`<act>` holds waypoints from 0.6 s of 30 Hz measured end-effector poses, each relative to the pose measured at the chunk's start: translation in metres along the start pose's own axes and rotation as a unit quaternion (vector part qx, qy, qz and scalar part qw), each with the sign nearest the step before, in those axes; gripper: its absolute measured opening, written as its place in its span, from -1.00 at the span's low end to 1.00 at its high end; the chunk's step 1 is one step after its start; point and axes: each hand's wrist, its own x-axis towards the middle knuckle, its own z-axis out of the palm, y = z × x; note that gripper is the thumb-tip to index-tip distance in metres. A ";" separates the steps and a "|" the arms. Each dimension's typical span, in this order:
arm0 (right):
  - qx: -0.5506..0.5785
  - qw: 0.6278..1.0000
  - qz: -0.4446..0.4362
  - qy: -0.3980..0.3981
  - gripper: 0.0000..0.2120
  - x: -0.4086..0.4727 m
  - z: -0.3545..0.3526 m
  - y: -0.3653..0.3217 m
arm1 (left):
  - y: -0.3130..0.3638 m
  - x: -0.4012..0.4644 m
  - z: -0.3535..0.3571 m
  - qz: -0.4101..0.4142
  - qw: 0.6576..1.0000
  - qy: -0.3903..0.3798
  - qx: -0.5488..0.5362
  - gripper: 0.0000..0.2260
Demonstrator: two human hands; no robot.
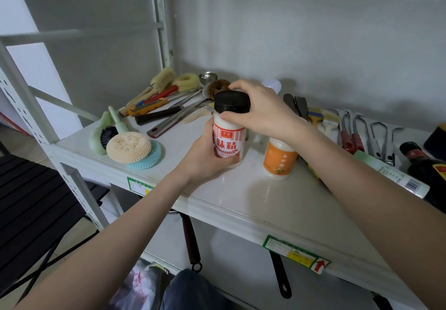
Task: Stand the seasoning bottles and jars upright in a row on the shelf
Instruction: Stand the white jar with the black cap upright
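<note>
Red-labelled jar (228, 141) sat upright at frame centre on the shelf (265, 203), both hands on it. Left hand (207, 157) wrapped the lower body from the left side, thumb across the label bottom, fingers hidden behind; forearm came up from lower left. Right hand (260, 109) came over from the right, clenched around the black cap (231, 102), thumb on the cap's lower edge, wrist bent down. Likely reason for the two-hand hold: steadying the base while seating or checking the cap, or squaring the jar into line. Jar base looked on or just above the shelf, can't tell which.

Orange-labelled bottle (280, 157) stood upright just right of it, partly behind the right wrist, so a row seemed started. Dark bottle (424, 165) and a pale green-white bottle (391, 174) lay on their sides at right edge, not yet stood. Scrub pads (132, 148) left, brushes and utensils (166, 102) behind, off the row.
</note>
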 end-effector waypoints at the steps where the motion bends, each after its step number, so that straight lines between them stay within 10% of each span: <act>1: 0.000 1.000 0.001 -0.001 -0.49 0.000 0.000 0.000 | 0.000 0.000 0.000 0.001 1.000 0.000 0.001 -0.19; 18: -0.001 0.999 -0.024 0.029 -0.42 -0.018 -0.008 0.005 | 0.028 -0.013 -0.007 0.039 0.994 0.086 0.046 -0.11</act>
